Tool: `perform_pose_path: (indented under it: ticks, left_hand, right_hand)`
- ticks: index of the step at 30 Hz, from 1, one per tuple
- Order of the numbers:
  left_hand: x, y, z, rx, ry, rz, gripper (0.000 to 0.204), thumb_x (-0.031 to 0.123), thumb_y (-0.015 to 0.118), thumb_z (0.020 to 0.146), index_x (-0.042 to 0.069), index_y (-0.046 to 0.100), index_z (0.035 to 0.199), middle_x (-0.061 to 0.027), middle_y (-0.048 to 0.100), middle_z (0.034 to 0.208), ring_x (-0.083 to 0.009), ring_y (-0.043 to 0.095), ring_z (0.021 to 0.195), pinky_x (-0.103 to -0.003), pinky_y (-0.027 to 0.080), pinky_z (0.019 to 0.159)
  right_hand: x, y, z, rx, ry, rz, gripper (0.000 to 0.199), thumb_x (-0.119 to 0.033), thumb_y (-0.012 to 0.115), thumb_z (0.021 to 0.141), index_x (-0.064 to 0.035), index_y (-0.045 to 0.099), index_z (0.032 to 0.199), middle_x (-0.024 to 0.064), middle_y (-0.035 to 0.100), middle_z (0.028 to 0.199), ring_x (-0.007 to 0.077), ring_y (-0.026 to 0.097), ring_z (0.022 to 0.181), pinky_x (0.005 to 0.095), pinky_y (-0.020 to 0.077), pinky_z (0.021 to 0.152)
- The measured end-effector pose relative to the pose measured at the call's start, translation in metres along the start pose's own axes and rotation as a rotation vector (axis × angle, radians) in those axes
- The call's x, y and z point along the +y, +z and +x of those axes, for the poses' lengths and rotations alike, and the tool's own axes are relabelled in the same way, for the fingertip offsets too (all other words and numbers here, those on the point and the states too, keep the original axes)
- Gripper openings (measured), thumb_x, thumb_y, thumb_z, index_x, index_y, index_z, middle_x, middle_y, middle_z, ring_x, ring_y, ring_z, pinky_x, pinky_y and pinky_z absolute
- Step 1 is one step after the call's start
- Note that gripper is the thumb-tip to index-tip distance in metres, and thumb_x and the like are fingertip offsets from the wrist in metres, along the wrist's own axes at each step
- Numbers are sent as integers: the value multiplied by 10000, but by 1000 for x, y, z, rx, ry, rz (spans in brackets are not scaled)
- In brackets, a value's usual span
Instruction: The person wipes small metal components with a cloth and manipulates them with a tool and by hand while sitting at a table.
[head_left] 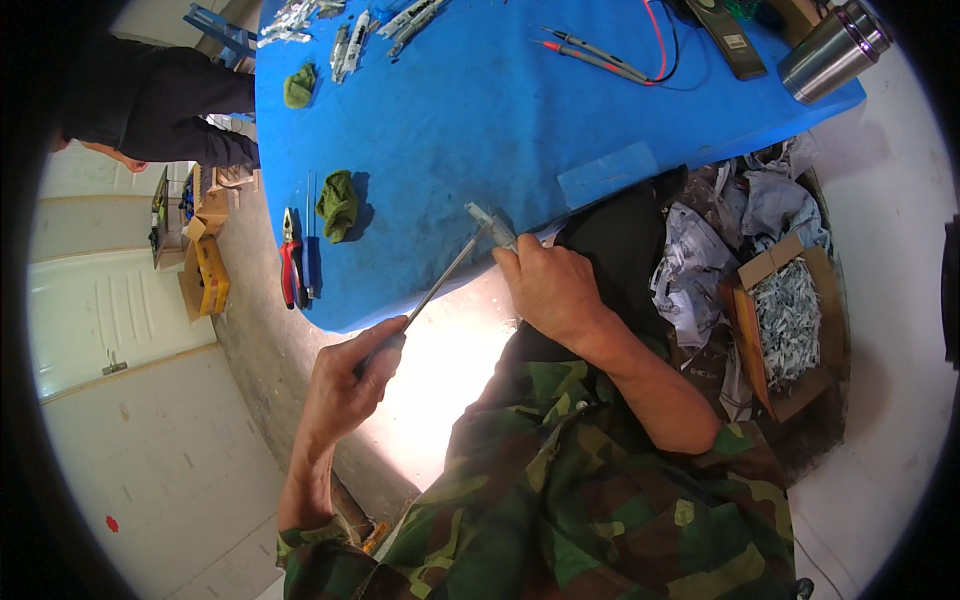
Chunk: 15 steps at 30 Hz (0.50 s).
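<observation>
My left hand (350, 385) is closed around the handle of a screwdriver (448, 282), and most of the handle is hidden in the fist. Its long metal shaft slants up and to the right, with the tip against a small, narrow pale-grey piece (492, 222). That piece is pinched in my right hand (552, 290) at the near edge of the blue-covered table (440, 130); its lower end is hidden by the fingers. To the left lie red-and-black pliers (291, 262), a blue-handled screwdriver (312, 262) and a crumpled green cloth (338, 206).
Similar grey pieces (348, 48) lie at the far left beside another green cloth (299, 87). Test probes (600, 58) and a steel flask (835, 50) are far right. A carton of scraps (785, 330) stands right of my legs. Another person (165, 95) stands at left.
</observation>
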<state>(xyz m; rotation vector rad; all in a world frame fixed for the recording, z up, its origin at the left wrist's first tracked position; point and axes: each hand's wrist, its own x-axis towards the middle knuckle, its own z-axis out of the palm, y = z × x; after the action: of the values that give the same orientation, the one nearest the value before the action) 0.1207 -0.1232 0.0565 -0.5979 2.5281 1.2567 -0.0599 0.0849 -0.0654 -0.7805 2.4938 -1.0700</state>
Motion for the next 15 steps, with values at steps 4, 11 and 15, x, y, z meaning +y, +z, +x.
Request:
perform_pose_path:
  ticks: [4,11,15]
  left_hand:
    - [9,10,-3,138,202,216,410,39,674,963,35,675,1373,-156,756,917,-144,667,681,-308,556,643]
    - [14,8,-11,-10,-94,-189,366,122,587,1035,-20,656,1366,-77,683,799,-106,621,569,-262,494,520]
    - [24,9,-11,-29,-156,-275,394,173,542,1066,-48,631,1380,-43,634,750,-82,575,520,-236,441,450]
  right_hand:
    - [-3,1,-1,62,-46,-30,387,-366,600,1041,-28,601,852,224,674,654,444,688,625,567,546,613]
    - [-2,4,-4,103,-45,-74,360,-343,646,1017,-42,577,832,218,674,644,440,693,621,568,546,590]
    - [-2,7,-4,159,-71,-72,361,-341,659,1009,-50,564,816,218,669,636,445,683,599,563,537,558]
